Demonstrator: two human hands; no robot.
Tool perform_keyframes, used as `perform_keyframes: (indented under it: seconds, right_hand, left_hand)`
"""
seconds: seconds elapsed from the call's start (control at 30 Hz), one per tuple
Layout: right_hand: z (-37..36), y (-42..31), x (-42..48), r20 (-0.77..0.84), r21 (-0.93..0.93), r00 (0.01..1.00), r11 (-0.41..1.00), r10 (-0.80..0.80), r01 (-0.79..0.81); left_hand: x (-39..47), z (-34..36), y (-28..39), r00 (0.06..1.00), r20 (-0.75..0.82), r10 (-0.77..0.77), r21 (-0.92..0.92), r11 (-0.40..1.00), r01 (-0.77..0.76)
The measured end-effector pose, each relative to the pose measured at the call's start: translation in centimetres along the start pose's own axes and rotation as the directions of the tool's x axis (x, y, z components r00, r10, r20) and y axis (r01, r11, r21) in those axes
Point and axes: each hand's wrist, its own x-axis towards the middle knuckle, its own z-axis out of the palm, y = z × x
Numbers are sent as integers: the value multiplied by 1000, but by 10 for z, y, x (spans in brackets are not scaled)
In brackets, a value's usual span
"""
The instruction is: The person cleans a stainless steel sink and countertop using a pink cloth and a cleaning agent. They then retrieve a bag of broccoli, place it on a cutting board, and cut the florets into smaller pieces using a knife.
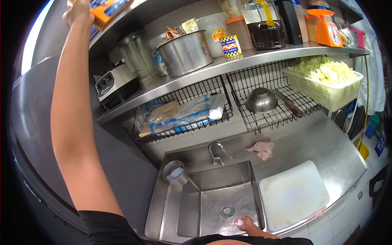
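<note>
My left hand (78,15) is raised high at the upper left, gripping an orange-yellow cardboard box (107,13) with blue printing. The top of this box is cut off by the picture's edge. Low over the near right part of a stainless steel sink (214,199), my right hand (244,223) is cupped around a white substance (239,223); whether it is powder, foam or a lump is unclear. Water runs from the chrome faucet (216,153) into the basin. A round steel container (175,173) with something pale inside stands at the sink's far left corner.
A white cutting board (294,196) and a pink cloth (262,150) lie right of the sink. Overhead, a steel shelf (183,82) carries a blender (118,79), a large pot (185,53) and an orange scale (329,30). Wire racks (245,116) hang beneath, near a basket (327,92) of shredded cabbage.
</note>
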Motion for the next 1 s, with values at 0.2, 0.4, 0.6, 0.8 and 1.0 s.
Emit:
perform_keyframes:
  seconds: [0.2,0.4,0.6,0.8,1.0]
  right_hand:
    - [-4,7,-7,25,170,997,983,69,-72]
    - [-4,4,-2,79,230,992,967,95,-110]
    - [-10,8,18,-13,126,997,989,78,-76]
    - [5,3,-22,25,109,997,992,68,-70]
    - [-6,-3,0,-30,152,997,986,69,-64]
  left_hand:
    - [37,116,-7,977,-168,130,169,980,-101]
    - [36,170,-13,922,-181,341,409,879,-245]
    - [28,193,-38,962,194,190,473,842,-261]
    - [-6,198,-60,880,473,47,519,792,-321]
    - [-27,180,-58,760,640,113,636,478,-606]
